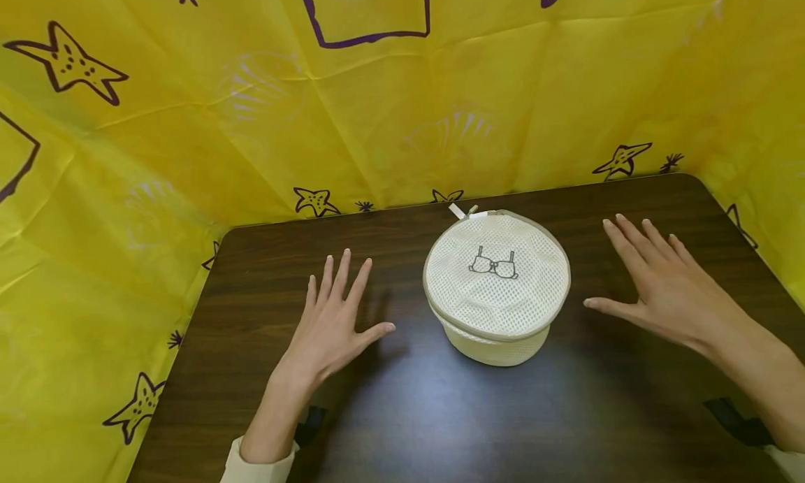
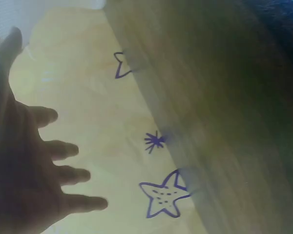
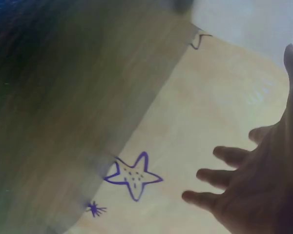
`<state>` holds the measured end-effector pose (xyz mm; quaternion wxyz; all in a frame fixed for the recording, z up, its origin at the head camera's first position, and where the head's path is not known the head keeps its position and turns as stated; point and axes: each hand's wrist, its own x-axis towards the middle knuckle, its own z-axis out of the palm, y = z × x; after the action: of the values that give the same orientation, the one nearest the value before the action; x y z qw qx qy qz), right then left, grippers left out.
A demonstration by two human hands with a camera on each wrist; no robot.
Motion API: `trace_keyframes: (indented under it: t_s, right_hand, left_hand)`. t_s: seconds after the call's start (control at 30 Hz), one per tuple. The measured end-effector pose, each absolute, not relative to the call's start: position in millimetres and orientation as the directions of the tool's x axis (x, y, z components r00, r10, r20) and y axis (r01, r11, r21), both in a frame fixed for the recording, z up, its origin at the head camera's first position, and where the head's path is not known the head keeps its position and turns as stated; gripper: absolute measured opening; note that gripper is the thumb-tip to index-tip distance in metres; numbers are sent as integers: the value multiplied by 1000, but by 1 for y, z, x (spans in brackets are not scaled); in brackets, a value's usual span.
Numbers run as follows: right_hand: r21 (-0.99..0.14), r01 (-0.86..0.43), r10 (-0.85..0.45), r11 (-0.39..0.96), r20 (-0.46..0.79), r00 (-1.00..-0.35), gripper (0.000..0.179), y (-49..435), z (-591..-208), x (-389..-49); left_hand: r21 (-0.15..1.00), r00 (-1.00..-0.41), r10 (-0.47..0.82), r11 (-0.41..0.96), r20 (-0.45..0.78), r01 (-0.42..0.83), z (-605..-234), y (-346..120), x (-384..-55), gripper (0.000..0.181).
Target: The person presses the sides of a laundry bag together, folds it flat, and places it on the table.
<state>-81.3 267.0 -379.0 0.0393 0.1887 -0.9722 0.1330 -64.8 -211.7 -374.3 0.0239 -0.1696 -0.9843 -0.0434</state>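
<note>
A round cream mesh laundry bag (image 1: 497, 301) stands on the dark wooden table, its lid marked with a bra drawing and edged by a zipper. At the back of the rim a white zipper tab (image 1: 457, 211) sticks out. To the bag's left, my left hand (image 1: 330, 326) is held over the table with fingers spread, apart from the bag. On the other side, my right hand (image 1: 666, 287) has its fingers spread too, its thumb pointing toward the bag without touching. Both wrist views show the hands (image 2: 24, 146) (image 3: 259, 165) holding nothing.
The brown table (image 1: 390, 427) has rounded far corners. A yellow cloth (image 1: 377, 119) with starfish and shell drawings hangs behind it and along both sides. Dark straps (image 1: 311, 426) show near each wrist.
</note>
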Motion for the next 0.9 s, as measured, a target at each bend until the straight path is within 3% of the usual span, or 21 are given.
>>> trace_keyframes:
  t_s: [0.17,0.47,0.67,0.9]
  right_hand:
    - [-267,-446,-410,854,182,-894,116,264,-373,-81]
    - [-281,-523,-451,805,285,-846,118,259,-365,-81]
    - [-256,-549,-470,796,311,-826,120,255,-360,-81]
    - [-270,-557,-469,785,329,-820,124,249,-353,-77]
  left_hand:
    - [70,-932,350,931,96,357,-367,-208,-66,104]
    - [157,-873,442,866,205,475,-363,-206,-70,105]
    - [198,-816,495,804,300,561,-364,-205,-73,99]
    - [232,-792,517,768,323,597,-365,-201,-75,96]
